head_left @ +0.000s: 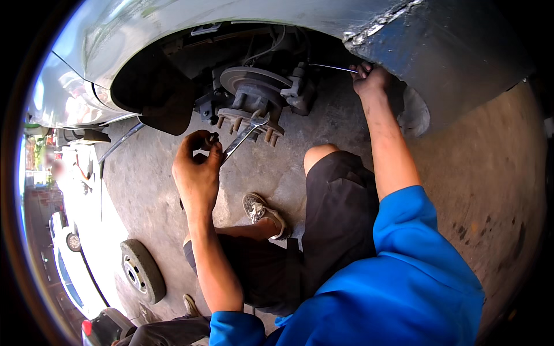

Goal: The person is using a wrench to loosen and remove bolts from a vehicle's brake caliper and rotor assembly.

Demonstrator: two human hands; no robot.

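My left hand (199, 161) is closed around a chrome combination wrench (241, 138), its end lying at the bare wheel hub (254, 101) below the lower studs' level, with a small dark piece (213, 137) at my fingertips. Behind the hub sit the brake disc (242, 78) and a dark caliper (299, 92). My right hand (369, 81) grips a thin silver shaft (334, 68), likely a tool, which reaches leftward to near the caliper's top; whatever handle it has is hidden in my fingers.
The pale car's wheel arch (156, 29) and damaged panel (450, 52) overhang the hub. A loose wheel (138, 271) lies on the concrete floor (461, 202). A metal bar (118, 141) stands left. Another person's leg (167, 334) is at bottom left; another person and white car (66, 254) are farther left.
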